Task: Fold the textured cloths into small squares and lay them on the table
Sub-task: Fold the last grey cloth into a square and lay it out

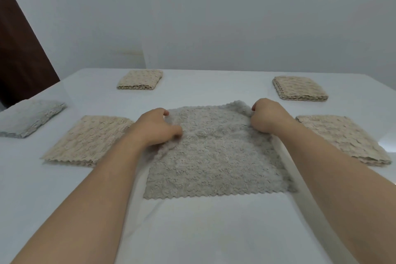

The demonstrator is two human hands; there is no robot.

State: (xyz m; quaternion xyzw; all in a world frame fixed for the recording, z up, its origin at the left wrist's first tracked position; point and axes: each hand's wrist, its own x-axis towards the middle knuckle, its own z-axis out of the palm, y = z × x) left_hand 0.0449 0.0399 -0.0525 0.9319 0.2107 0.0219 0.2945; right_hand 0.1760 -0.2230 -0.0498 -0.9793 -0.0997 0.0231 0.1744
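The left grip (pixel 158 127) pinched the far-left corner of the grey cloth (pixel 216 156), which lay flat at the middle of the desk (pixel 192 231), reaching from both grips back toward the person; the right grip (pixel 267 117) pinched its far-right corner, neither nearer.

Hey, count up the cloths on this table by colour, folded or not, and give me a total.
Beige cloths: 4, all folded
Grey cloths: 2, one folded, one spread out
Total: 6
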